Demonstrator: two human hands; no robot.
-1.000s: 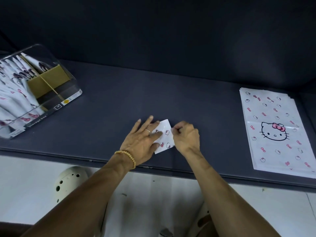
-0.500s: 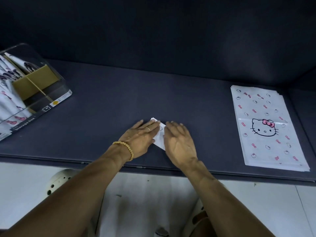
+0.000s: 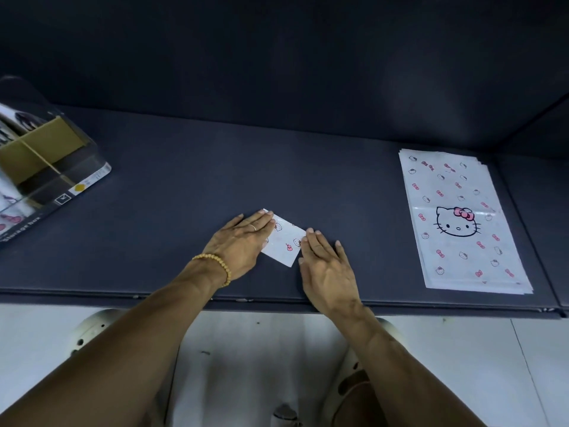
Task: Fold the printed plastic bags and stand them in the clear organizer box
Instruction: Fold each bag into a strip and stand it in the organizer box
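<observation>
A small folded printed bag, white with pink bows and cat faces, lies flat on the dark table near its front edge. My left hand rests flat on the bag's left part, fingers straight. My right hand lies flat beside the bag's right edge, with its fingertips touching that edge. A stack of unfolded printed bags lies at the right of the table. The clear organizer box stands at the far left, with folded bags standing inside it behind a cardboard divider.
A dark wall rises behind the table, and a side panel closes it at the far right. Bare dark surface stretches between the box and my hands and between my hands and the stack. Pale floor and a white perforated stool show below the table edge.
My right hand went from pinching the bag's right edge to lying flat, then slid right off the bag. More of the folded bag now shows between my hands.
</observation>
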